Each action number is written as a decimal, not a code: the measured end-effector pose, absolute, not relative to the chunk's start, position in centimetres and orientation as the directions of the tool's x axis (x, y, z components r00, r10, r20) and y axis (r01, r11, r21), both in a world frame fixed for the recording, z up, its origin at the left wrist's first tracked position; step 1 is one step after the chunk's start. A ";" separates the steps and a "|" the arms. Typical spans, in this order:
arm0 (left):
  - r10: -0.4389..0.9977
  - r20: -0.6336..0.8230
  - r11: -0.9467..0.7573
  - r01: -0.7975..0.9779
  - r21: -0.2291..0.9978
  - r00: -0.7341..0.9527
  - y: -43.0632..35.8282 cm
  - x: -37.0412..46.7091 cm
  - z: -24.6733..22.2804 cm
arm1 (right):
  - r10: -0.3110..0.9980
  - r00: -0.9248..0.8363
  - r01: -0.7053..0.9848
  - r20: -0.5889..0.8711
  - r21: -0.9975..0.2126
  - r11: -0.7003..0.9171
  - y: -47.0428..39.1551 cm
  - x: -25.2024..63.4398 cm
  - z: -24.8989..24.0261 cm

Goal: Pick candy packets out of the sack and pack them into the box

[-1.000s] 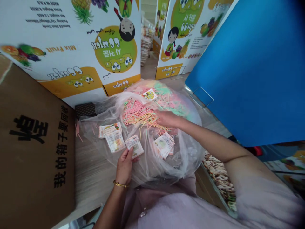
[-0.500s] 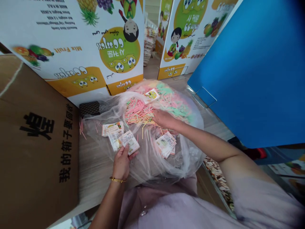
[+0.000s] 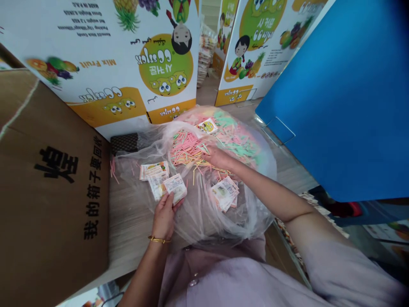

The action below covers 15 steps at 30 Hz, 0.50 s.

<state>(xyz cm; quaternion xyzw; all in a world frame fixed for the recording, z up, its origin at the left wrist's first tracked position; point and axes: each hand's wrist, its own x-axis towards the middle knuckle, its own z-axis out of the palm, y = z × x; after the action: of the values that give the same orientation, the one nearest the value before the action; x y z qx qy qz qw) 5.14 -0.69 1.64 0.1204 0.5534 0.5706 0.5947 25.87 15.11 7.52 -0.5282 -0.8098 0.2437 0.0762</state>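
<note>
My left hand [image 3: 164, 215], with a gold bracelet at its wrist, grips a small printed packet [image 3: 175, 186] between thumb and fingers. Other packets [image 3: 155, 172] lie just beyond it on the clear plastic bag [image 3: 198, 213]. My right hand [image 3: 216, 157] is at the near right side of a heap of thin pink, yellow and green sticks [image 3: 185, 147] in the bag's opening. Its fingertips pinch a few pale sticks. A packet with a yellow cartoon [image 3: 207, 126] rests at the top of the heap. More packets [image 3: 224, 194] lie in a pile below my right forearm.
Printed white cartons [image 3: 105, 51] stand behind the bag. A brown carton [image 3: 64, 213] is at the left, and a blue panel [image 3: 338, 102] with a wire loop [image 3: 279, 130] at the right. A dark patterned object [image 3: 124, 143] and loose sticks [image 3: 113, 169] lie beside the brown carton.
The whole view has shifted slightly. My right fingers have moved a little left over the heap, and pale sticks now show at their tips. The packet in my left hand is tilted differently.
</note>
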 end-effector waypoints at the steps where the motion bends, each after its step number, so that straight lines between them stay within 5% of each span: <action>1: 0.815 -0.517 0.319 -0.543 0.777 -0.261 -0.7 5.3 1.6 | 0.891 -0.412 0.883 -0.191 -0.325 0.339 14.9 25.2 7.6; 4: 0.829 -0.507 0.329 -0.525 0.785 -0.237 -0.8 5.7 1.5 | 0.884 -0.360 0.930 -0.297 -0.042 0.365 14.5 23.4 7.3; 15: 0.854 -0.463 0.305 -0.493 0.815 -0.236 -0.7 5.5 1.8 | 0.785 -0.490 0.831 -0.379 0.071 0.552 15.3 22.1 7.1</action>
<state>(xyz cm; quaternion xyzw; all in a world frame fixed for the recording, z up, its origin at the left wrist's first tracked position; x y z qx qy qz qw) 5.45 -0.72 1.75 0.1653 0.5460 0.5657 0.5954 22.11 15.31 7.07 -0.4693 -0.8608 0.0611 -0.1871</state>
